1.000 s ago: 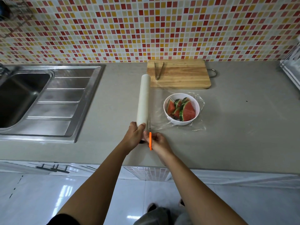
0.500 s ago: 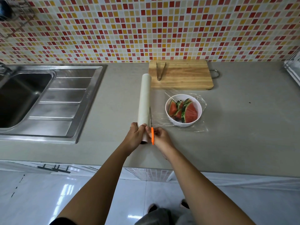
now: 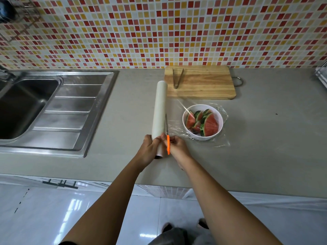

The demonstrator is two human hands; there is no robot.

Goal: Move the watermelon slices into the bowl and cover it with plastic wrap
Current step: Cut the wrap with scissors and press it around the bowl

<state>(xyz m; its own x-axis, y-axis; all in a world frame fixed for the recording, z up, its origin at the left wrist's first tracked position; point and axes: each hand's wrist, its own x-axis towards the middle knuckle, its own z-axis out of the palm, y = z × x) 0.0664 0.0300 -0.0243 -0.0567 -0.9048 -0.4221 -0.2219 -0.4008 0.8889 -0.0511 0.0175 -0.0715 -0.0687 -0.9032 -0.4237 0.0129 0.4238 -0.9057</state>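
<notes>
Fingers of left hand [image 3: 150, 148] grip wrap roll [image 3: 160, 106]; right hand [image 3: 177, 147] holds, seemingly, scissors [image 3: 168, 145].

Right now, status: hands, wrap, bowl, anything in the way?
Left hand grips near end of wrap roll; right hand holds orange-handled blade against it. Film stretched from roll over bowl, watermelon slices inside. Tongs on cutting board, clear of the work.

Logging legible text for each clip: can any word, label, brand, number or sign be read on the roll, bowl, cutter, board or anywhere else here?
None: no text can be read anywhere in the head view.
plastic wrap roll: plain white, no print showing.
bowl: plain white.
orange-handled cutting tool: no marking visible.
cutting board and wall tiles: bare wood and coloured squares only.
</notes>
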